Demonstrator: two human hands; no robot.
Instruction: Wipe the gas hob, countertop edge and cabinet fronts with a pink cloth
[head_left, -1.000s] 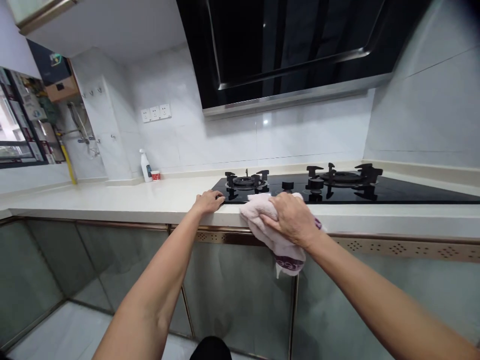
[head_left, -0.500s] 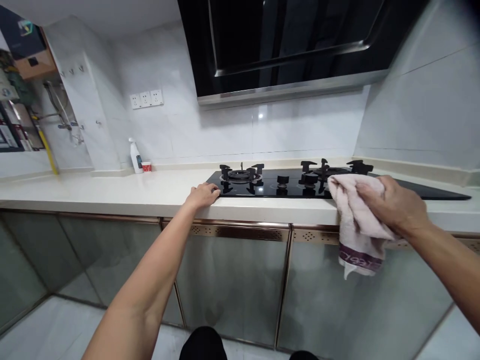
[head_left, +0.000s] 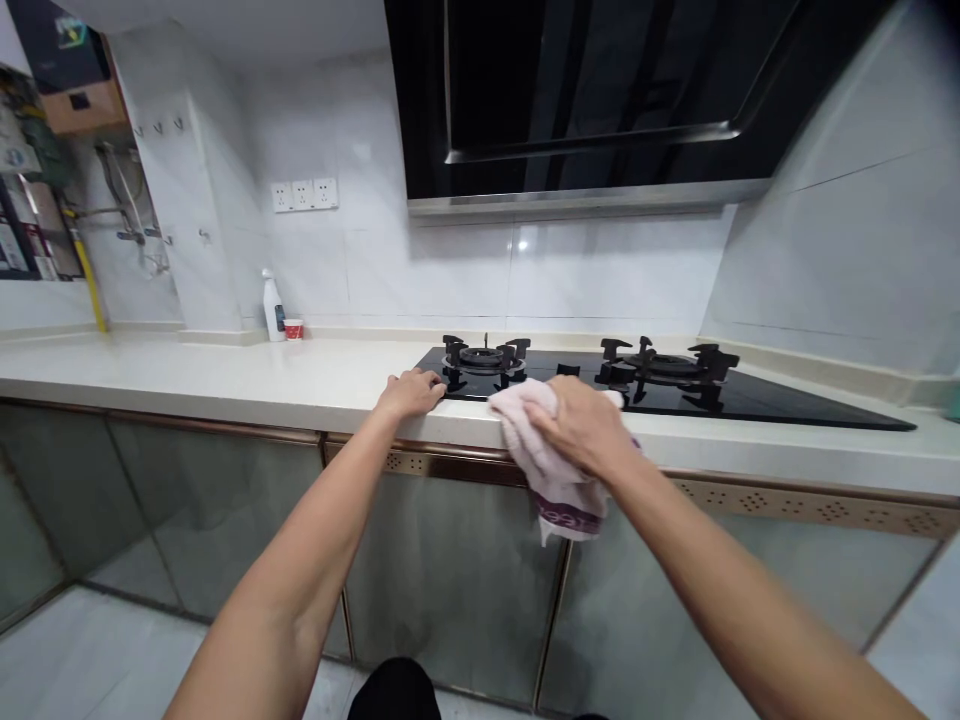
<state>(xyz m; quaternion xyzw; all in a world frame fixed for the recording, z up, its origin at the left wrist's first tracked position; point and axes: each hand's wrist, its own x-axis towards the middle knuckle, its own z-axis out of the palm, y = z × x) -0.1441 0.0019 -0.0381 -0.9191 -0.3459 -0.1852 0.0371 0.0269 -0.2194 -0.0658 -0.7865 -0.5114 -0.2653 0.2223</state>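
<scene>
My right hand (head_left: pixel 589 420) is closed on a pale pink towel (head_left: pixel 551 470) with a purple lettered band. The towel lies against the front edge of the black gas stove (head_left: pixel 757 400), near its knobs, and its lower end hangs over the counter edge. At the stove's front left corner, my left hand (head_left: pixel 410 393) rests on the white countertop (head_left: pixel 330 380), touching the stove's edge and holding nothing; its fingers are partly seen.
Two burners with black pan supports (head_left: pixel 484 358) stand on the stove. A black range hood (head_left: pixel 600 100) hangs above. Further left on the counter are a white spray bottle (head_left: pixel 273 308) and a small red-and-white tub (head_left: pixel 293 329). Glass-fronted cabinets (head_left: pixel 450 560) line the front below.
My right hand has carried the towel leftward along the stove's front edge, from below the right burner to near the middle. The left hand stays at the corner. The view has shifted slightly.
</scene>
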